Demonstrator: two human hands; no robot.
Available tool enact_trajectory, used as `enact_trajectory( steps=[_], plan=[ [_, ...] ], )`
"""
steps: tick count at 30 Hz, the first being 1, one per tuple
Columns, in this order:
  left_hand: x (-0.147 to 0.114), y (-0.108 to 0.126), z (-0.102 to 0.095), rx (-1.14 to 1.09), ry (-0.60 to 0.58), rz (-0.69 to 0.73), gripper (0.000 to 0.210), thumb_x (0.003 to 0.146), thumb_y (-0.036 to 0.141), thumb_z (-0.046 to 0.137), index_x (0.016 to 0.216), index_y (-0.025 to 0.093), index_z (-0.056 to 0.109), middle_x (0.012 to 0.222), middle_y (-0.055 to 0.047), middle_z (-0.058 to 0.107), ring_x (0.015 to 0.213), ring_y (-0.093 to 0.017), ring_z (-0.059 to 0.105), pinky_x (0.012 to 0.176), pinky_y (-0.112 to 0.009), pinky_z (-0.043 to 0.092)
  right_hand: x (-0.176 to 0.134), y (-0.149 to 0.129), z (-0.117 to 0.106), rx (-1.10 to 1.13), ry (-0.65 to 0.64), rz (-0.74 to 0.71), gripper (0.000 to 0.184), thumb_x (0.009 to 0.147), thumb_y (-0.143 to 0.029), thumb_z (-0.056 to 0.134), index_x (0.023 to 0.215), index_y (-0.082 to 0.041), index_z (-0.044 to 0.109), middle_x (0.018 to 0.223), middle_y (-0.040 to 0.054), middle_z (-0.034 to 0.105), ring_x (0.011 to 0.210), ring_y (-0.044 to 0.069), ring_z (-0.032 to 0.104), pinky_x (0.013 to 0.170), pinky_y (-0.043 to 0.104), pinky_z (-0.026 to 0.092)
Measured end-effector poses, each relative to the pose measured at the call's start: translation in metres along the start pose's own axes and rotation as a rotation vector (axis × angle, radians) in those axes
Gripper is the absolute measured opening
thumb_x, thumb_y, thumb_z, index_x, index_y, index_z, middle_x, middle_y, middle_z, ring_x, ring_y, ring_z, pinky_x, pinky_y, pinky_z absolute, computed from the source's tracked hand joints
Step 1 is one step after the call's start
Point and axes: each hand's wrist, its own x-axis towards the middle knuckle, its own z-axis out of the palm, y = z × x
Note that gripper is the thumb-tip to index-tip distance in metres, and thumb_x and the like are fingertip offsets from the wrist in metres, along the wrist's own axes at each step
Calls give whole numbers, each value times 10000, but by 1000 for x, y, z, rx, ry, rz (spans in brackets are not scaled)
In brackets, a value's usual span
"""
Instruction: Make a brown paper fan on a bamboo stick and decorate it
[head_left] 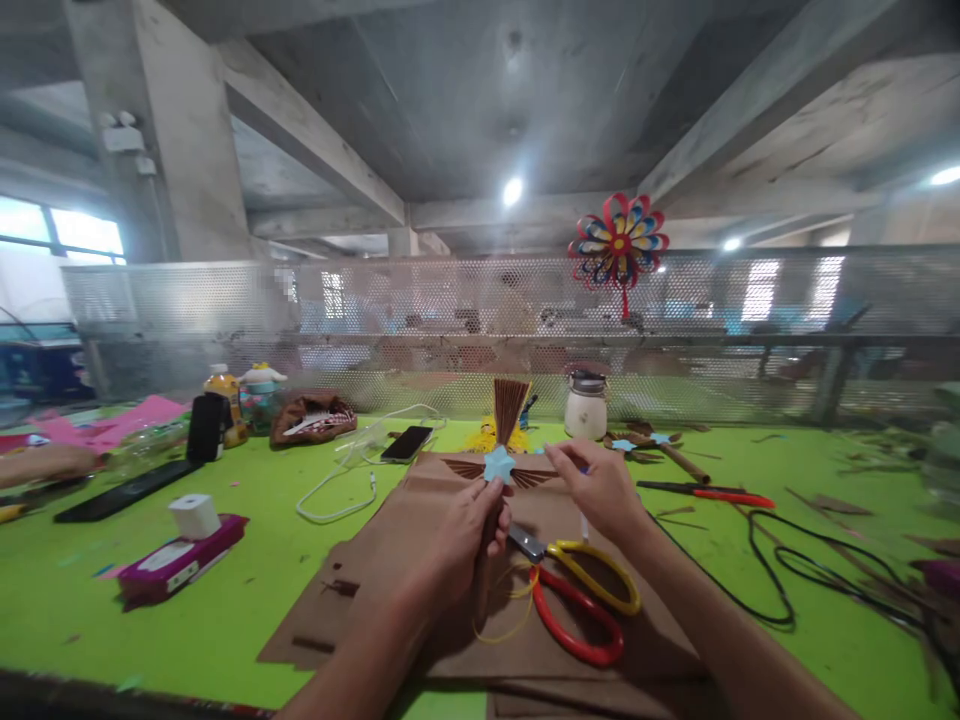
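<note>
My left hand (471,525) is closed around the lower stem of a brown pleated paper craft (510,410). A light-blue paper star (499,465) sits at its centre, my left thumb just under it. One folded fan stands upright and two spread sideways like wings. My right hand (596,485) is beside the right wing, thumb and forefinger pinched; a small pale-blue bit shows near the fingertips, but what they hold is unclear. Below the hands, large scissors (574,590) with red and yellow handles rest on brown paper sheets (375,590). A thin yellow thread hangs near the stem.
Black cord (780,610) and red-handled scissors (731,495) lie to the right. A white jar (586,408) stands at the back. Leftward are a phone (407,444), a white cable (319,518), a purple tissue pack (184,562) and another person's arm (49,464). Perforated metal screen (450,310) closes the rear.
</note>
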Motion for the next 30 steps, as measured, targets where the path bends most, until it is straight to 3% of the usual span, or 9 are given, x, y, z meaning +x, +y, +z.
enact_trajectory(
  steps=[4, 10, 14, 21, 25, 27, 30],
  plan=[
    [2, -4, -2, 4, 6, -2, 367, 731, 513, 628, 819, 170, 529, 560, 44, 492, 432, -52, 400, 391, -142, 269, 5, 9, -2, 33, 35, 42, 366, 847, -443, 502, 733, -135, 666, 690, 60, 656, 643, 179, 569, 622, 281, 409],
    [6, -9, -6, -5, 3, -4, 382, 733, 523, 621, 852, 170, 536, 565, 37, 504, 431, -59, 410, 389, -143, 280, -1, 4, 7, 121, -227, -80, 405, 881, -414, 443, 608, -163, 607, 555, 15, 584, 543, 141, 520, 540, 249, 367],
    [6, -7, -7, -14, 35, 3, 373, 728, 517, 625, 839, 176, 527, 553, 40, 512, 416, -57, 410, 382, -140, 271, -3, 3, 10, 200, -266, -48, 480, 890, -471, 418, 557, -164, 576, 499, 6, 548, 498, 127, 513, 530, 241, 376],
    [2, -2, -4, -98, 16, -17, 281, 780, 442, 596, 817, 175, 515, 560, 38, 510, 417, -52, 409, 384, -138, 283, 7, 24, 5, 383, 88, 274, 528, 781, -622, 497, 677, -131, 659, 591, 58, 632, 566, 175, 585, 555, 281, 441],
    [2, 0, -5, -144, -1, 7, 267, 808, 436, 563, 823, 175, 509, 579, 30, 517, 442, -63, 441, 417, -155, 326, 6, 22, 1, 225, 267, 123, 411, 794, -521, 545, 728, -134, 667, 693, 67, 649, 654, 177, 571, 641, 298, 448],
    [2, 0, -4, -104, -9, 2, 287, 812, 459, 553, 834, 177, 504, 587, 31, 516, 435, -58, 425, 409, -152, 305, 6, 18, -3, 170, 285, 32, 342, 798, -468, 566, 757, -143, 667, 713, 57, 646, 669, 170, 562, 660, 294, 445],
    [-1, -1, -1, 31, -48, -22, 337, 795, 508, 559, 846, 181, 500, 598, 31, 519, 439, -56, 412, 401, -152, 273, 10, 14, -9, 268, 259, 63, 323, 800, -457, 572, 786, -148, 662, 715, 54, 654, 666, 168, 583, 660, 292, 462]
  ],
)
